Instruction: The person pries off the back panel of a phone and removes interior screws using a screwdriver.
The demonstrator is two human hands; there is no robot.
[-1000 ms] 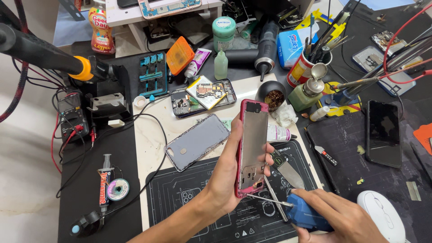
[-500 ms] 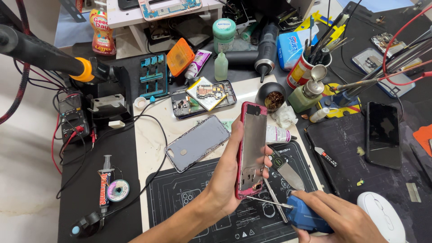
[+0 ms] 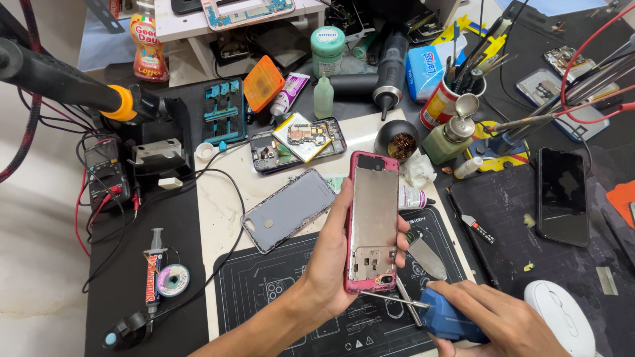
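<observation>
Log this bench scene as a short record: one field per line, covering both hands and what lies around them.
left hand: holds a pink phone frame upright, open inside facing the camera
right hand: grips a blue-handled screwdriver
screwdriver tip: at the frame's lower edge
under the hands: black work mat
left of frame: grey back cover lying flat on the bench
behind frame: opened phone with a loose board on top
right side: black phone, screen dark; white mouse
far left: multimeter with red leads

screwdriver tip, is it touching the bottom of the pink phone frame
Touching, as far as the head view shows: the screwdriver in the right hand runs its thin tip to the lower edge of the pink phone frame, held by the left hand.
</observation>
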